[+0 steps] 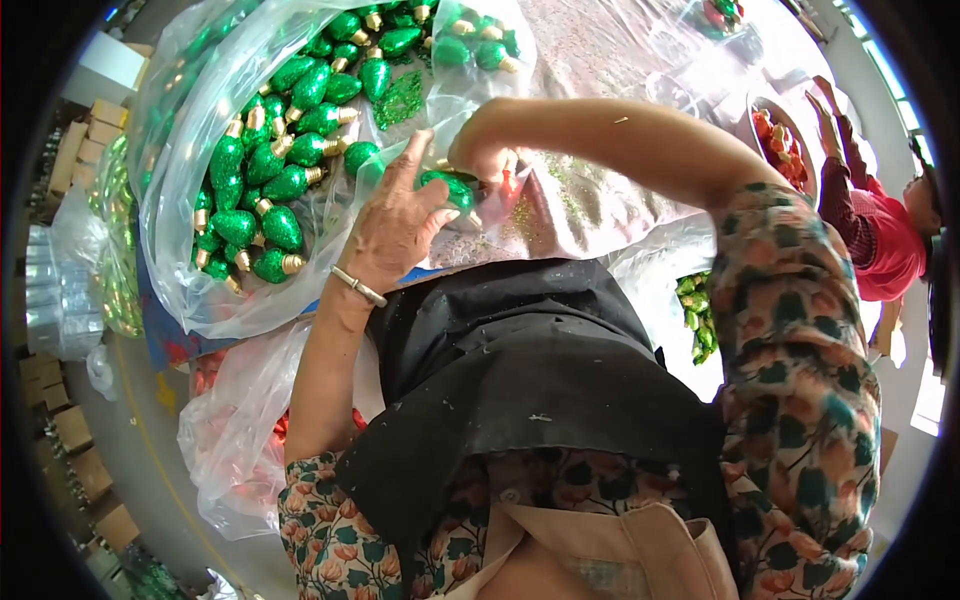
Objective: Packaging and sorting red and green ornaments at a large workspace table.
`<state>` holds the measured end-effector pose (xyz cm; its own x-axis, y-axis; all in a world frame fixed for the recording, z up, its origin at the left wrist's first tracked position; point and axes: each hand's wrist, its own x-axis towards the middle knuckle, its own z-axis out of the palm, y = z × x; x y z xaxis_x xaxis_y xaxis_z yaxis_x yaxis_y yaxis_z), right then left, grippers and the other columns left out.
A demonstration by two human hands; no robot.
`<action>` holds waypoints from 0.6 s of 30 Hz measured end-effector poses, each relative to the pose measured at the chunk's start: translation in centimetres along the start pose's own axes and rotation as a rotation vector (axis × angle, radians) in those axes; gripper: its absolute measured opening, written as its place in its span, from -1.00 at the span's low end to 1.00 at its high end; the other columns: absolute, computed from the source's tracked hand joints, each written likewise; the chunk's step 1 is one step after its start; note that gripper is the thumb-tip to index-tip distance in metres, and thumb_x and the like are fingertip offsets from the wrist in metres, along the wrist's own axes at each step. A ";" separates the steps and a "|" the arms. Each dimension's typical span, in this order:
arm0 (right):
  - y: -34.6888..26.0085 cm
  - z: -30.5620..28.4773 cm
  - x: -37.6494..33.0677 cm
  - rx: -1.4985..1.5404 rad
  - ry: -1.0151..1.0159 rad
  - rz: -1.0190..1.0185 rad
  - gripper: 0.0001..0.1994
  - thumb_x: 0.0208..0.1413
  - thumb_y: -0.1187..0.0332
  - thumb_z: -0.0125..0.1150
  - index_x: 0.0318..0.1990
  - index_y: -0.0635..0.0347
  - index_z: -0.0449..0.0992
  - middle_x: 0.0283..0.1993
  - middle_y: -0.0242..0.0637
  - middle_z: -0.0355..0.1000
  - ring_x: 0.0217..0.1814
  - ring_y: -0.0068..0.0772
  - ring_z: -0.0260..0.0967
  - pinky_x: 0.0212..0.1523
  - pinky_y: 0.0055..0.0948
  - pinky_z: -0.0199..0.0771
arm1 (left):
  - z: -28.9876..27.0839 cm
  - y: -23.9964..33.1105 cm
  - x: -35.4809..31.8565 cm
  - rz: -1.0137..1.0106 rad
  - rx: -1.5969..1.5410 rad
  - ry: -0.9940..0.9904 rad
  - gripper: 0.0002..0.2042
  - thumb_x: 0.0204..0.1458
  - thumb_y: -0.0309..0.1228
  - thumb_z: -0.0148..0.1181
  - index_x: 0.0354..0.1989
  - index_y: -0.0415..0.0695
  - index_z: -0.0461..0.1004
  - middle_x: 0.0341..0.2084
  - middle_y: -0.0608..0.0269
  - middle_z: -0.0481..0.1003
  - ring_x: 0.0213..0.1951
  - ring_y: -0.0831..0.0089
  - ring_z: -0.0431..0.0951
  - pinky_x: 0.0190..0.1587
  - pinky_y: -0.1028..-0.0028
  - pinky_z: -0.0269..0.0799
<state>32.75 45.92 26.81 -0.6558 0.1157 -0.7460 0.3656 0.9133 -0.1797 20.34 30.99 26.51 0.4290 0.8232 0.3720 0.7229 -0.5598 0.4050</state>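
left hand [395, 225] pinching green glitter bulb [447, 188] | right hand [483, 160] curled at its tip, grip hidden | steady, gentle squeeze, avoid shedding glitter

The one camera sits up on the person's head and looks almost straight down. It is very close to the chest and apron [520, 370], with the table [600, 60] just ahead. The round lens bends everything near the dark rim.

A small workshop: bulk clear bags [190, 130] of green glitter bulb ornaments [270, 185], stacked cardboard boxes [80, 440].
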 end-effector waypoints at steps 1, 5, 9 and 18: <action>1.0 0.9 1.0 -0.096 -0.086 -0.042 -0.79 -0.07 0.38 0.11 -0.37 0.40 0.50 -0.47 -0.05 0.43 -0.39 -0.12 0.41 -0.34 -0.24 0.37 | 0.2 0.3 0.5 0.036 0.015 -0.004 -0.79 -0.14 -0.44 0.25 -0.35 -0.17 0.36 0.20 -0.09 0.06 0.11 0.00 0.25 0.09 0.22 0.26; 1.1 1.9 0.7 -0.084 -0.004 -0.128 -0.76 -0.08 0.36 0.11 -0.35 0.41 0.49 -0.50 -0.09 0.41 -0.40 -0.21 0.41 -0.36 -0.25 0.36 | -0.4 0.7 0.0 0.039 0.062 -0.055 -0.83 -0.13 -0.45 0.23 -0.41 -0.21 0.38 0.19 -0.11 0.09 0.12 -0.01 0.25 0.09 0.23 0.26; -0.6 3.7 -3.4 -0.224 0.344 -0.173 -0.73 -0.02 0.35 0.08 -0.24 0.42 0.46 -0.43 -0.08 0.44 -0.40 -0.27 0.40 -0.35 -0.28 0.37 | -1.0 0.2 -0.9 -0.019 0.031 -0.101 -0.88 -0.11 -0.48 0.20 -0.47 -0.25 0.40 0.21 -0.12 0.09 0.16 -0.01 0.22 0.08 0.22 0.25; 0.9 37.3 -28.5 0.991 1.489 1.039 -0.75 0.09 0.29 0.04 -0.47 0.32 0.45 -0.54 -0.31 0.40 -0.53 -0.53 0.27 -0.48 -0.41 0.29 | -3.2 1.7 -0.4 -0.072 0.209 -0.121 -0.69 -0.10 -0.65 0.11 -0.11 -0.24 0.42 0.19 -0.05 0.13 0.19 0.05 0.20 0.17 0.26 0.18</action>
<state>76.40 28.90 24.04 0.2557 0.9605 0.1099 0.6913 -0.1022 -0.7153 19.66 29.36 29.72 0.4250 0.8727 0.2403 0.8450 -0.4777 0.2404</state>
